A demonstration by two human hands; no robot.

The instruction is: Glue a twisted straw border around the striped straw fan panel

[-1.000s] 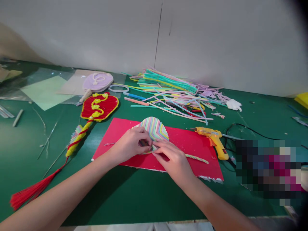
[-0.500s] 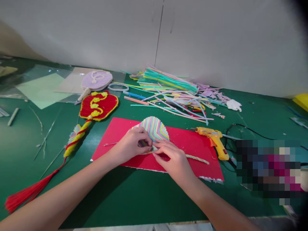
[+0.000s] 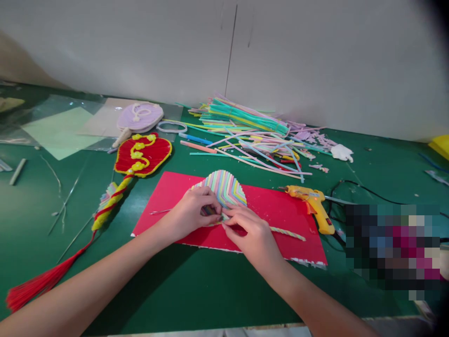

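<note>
A rounded piece of pastel striped strips (image 3: 224, 186) lies on a red board (image 3: 280, 210). My left hand (image 3: 192, 213) is at its lower left, thumb and fingers pinched on its lower edge. My right hand (image 3: 250, 229) meets it from the right, fingertips closed on the same lower edge. The fingers hide much of the lower part of the piece. A twisted pastel cord (image 3: 288, 233) sticks out to the right from beneath my right hand. Left of my left hand, a thin wire (image 3: 159, 212) lies on the board.
A yellow glue gun (image 3: 314, 203) rests on the board's right edge, its black cable beyond. Behind lie piled pastel strips (image 3: 245, 119). At the left are a red and yellow fan (image 3: 122, 159) with a red tassel (image 3: 45, 283) and a lilac fan (image 3: 140, 116).
</note>
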